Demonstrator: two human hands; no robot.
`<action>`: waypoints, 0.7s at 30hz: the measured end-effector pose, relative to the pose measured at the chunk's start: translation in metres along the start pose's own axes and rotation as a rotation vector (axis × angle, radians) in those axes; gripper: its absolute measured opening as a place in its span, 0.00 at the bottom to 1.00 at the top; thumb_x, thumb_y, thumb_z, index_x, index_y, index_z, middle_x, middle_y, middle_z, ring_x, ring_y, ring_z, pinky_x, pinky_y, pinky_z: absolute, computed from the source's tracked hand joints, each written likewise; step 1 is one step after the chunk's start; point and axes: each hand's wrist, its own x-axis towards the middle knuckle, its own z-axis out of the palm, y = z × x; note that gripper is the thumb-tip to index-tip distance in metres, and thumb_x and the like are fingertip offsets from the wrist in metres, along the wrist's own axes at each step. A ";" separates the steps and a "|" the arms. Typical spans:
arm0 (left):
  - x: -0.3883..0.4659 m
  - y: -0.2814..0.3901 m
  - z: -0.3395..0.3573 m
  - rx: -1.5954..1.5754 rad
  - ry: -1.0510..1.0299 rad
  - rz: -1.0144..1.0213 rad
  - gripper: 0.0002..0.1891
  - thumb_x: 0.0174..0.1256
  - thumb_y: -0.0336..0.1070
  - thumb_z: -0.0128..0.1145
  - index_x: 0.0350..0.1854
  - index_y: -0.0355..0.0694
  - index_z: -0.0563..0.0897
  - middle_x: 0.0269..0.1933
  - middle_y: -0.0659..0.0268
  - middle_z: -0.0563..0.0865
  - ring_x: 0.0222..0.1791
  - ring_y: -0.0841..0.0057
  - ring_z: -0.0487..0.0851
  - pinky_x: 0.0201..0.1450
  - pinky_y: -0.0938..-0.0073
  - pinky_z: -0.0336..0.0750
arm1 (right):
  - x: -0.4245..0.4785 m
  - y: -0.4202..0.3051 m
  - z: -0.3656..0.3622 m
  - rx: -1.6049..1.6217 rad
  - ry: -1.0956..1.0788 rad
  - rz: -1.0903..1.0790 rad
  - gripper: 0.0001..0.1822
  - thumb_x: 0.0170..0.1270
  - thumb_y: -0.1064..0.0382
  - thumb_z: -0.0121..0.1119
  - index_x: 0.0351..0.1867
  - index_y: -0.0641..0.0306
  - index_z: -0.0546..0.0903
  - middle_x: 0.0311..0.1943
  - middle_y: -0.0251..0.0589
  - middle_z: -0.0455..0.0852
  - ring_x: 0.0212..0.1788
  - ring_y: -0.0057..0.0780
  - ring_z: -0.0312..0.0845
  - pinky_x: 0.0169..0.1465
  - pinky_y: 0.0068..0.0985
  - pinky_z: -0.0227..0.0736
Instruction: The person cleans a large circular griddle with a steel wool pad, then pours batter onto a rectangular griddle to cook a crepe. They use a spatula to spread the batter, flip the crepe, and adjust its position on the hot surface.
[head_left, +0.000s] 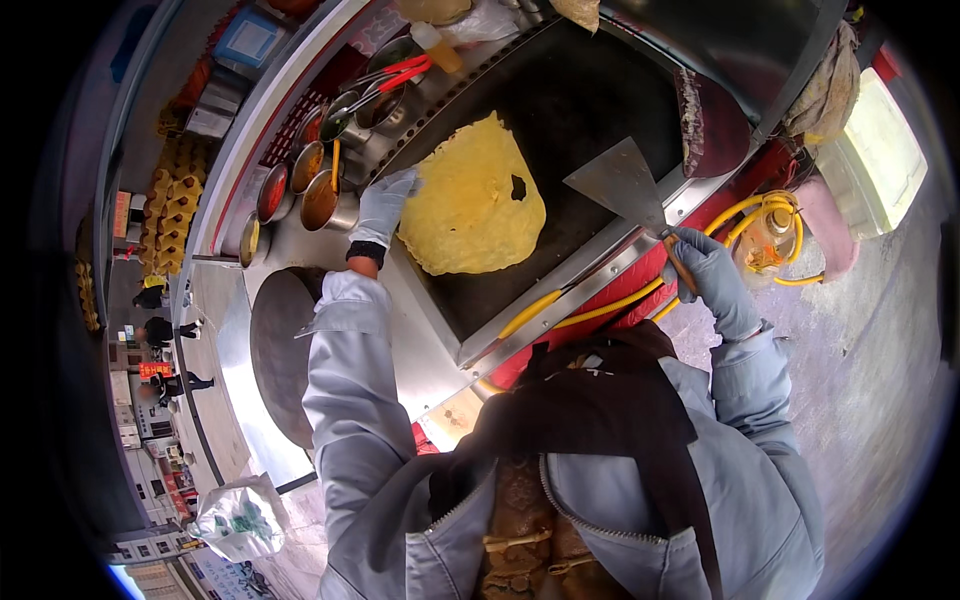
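Note:
A thin yellow pancake (469, 202) with a ragged edge and a dark hole on its right side lies on the black griddle (592, 97). My left hand (384, 204), in a pale glove, reaches the pancake's left edge with its fingertips. Whether the fingers pinch that edge or only touch it is unclear. In my gloved right hand (705, 274) is a wide triangular metal scraper (619, 184), gripped by its wooden handle. Its blade hangs over the griddle's right side, apart from the pancake.
Metal pots of sauce (330, 206) and red-handled tongs (382, 82) stand left of the griddle. A round dark plate (283, 352) sits nearer me. A dark red half-round board (712, 124) rests at the right. Yellow hose (780, 206) hangs beside the cart; egg trays (172, 210) are farther left.

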 end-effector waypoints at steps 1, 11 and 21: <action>0.006 -0.019 -0.007 -0.046 0.043 0.063 0.16 0.63 0.39 0.57 0.50 0.36 0.80 0.45 0.64 0.85 0.41 0.83 0.81 0.49 0.82 0.72 | 0.000 -0.001 0.001 -0.009 -0.003 0.002 0.17 0.68 0.55 0.49 0.51 0.65 0.75 0.21 0.37 0.81 0.11 0.18 0.68 0.16 0.14 0.62; 0.005 -0.057 0.037 1.015 -0.120 0.156 0.36 0.62 0.57 0.51 0.66 0.39 0.62 0.67 0.53 0.62 0.69 0.61 0.56 0.68 0.69 0.54 | 0.007 0.014 0.003 -0.039 -0.031 -0.009 0.19 0.69 0.56 0.49 0.54 0.67 0.73 0.21 0.39 0.81 0.11 0.20 0.68 0.14 0.16 0.59; 0.013 -0.067 0.102 0.997 0.044 0.159 0.44 0.60 0.57 0.50 0.72 0.43 0.45 0.73 0.55 0.46 0.73 0.60 0.42 0.71 0.52 0.38 | 0.017 0.012 0.009 -0.105 -0.069 0.029 0.20 0.67 0.55 0.51 0.53 0.67 0.74 0.21 0.41 0.82 0.11 0.21 0.68 0.15 0.16 0.61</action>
